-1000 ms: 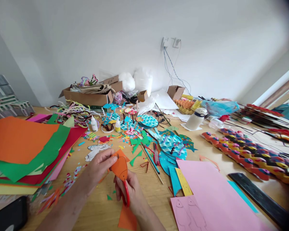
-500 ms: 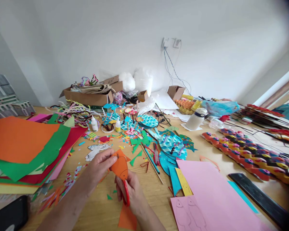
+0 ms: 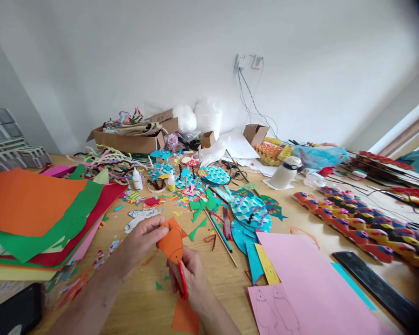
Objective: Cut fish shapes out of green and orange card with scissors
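An orange paper fish (image 3: 171,244) with a drawn outline and eye is pinched at its upper left by my left hand (image 3: 147,236). My right hand (image 3: 189,275) is closed round the red handles of a pair of scissors (image 3: 183,281). The blades are hidden behind the paper, whose head end is against the scissors. Below my right hand a piece of orange paper (image 3: 185,316) lies on the table. Left of the fish are white paper fish cutouts (image 3: 139,218) with drawn outlines.
Coloured paper sheets (image 3: 35,200) are stacked at left, near a black phone (image 3: 14,309). Pink paper (image 3: 300,274) with fish drawings lies at right beside a long black bar (image 3: 373,288). Glue bottles (image 3: 171,181), green scraps (image 3: 204,204) and a blue paper fish (image 3: 249,211) cover the middle.
The orange fish has turned slightly and its outline side shows a little differently. Both hands stay in almost the same place, keeping their holds.
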Motion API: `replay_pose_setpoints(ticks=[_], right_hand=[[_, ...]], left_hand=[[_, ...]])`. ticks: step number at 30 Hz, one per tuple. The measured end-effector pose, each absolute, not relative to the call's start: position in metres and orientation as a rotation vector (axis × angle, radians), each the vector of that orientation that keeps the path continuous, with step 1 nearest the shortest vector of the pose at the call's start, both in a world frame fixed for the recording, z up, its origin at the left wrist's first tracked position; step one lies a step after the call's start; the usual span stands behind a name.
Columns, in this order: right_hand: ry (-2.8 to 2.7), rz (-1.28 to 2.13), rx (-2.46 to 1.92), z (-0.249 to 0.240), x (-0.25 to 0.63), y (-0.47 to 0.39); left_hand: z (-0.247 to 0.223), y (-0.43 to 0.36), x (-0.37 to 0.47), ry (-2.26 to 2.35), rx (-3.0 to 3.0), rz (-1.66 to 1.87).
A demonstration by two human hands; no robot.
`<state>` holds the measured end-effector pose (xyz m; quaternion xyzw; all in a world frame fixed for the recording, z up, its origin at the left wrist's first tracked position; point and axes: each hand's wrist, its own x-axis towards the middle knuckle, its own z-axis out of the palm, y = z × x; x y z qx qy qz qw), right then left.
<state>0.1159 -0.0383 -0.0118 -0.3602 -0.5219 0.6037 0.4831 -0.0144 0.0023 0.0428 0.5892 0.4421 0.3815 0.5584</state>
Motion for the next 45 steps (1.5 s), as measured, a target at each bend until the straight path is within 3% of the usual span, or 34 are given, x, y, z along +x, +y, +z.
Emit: replay_pose_setpoints(ticks=[45], right_hand=[[-1.263,1.489,-0.867,-0.0076,0.1145,-0.0371]], left_hand=[[0.0397,0.0017,-0.0182,1.039,1.487,0.902]])
